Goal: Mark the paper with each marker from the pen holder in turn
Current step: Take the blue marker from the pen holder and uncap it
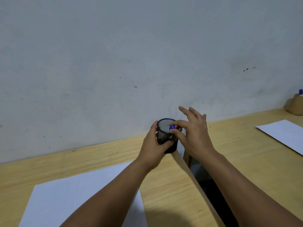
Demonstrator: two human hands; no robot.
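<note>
A black mesh pen holder (164, 135) stands near the back right corner of the wooden table (101, 158), close to the wall. My left hand (153, 148) is wrapped around its side. My right hand (191, 133) reaches over its rim, thumb and forefinger pinching the blue cap of a marker (172, 127) that sticks out of the holder; the other fingers are spread. A red-capped marker (178, 127) shows just behind it, mostly hidden. A white sheet of paper (78, 194) lies on the table in front of me, partly under my left forearm.
A gap (211, 185) separates this table from a second wooden table (246, 153) on the right, which carries another white sheet (283, 135) and a brown holder (295, 105) with a blue-capped marker. A grey wall runs directly behind both tables.
</note>
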